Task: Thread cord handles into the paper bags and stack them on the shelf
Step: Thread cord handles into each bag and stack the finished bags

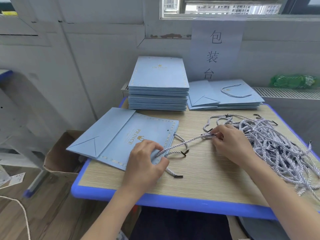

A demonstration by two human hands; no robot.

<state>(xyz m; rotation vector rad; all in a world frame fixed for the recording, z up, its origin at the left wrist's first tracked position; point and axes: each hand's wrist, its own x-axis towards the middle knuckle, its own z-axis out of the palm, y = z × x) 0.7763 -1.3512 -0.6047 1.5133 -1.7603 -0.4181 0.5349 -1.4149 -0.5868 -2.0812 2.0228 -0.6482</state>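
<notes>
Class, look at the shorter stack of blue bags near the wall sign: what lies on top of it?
A looped cord handle rests on the shorter stack. Whether the lower bags carry handles is hidden.

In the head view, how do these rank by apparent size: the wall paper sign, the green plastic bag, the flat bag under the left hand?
Largest to smallest:
1. Flat paper bag, nearest the camera
2. Paper sign
3. Green plastic bag
</notes>
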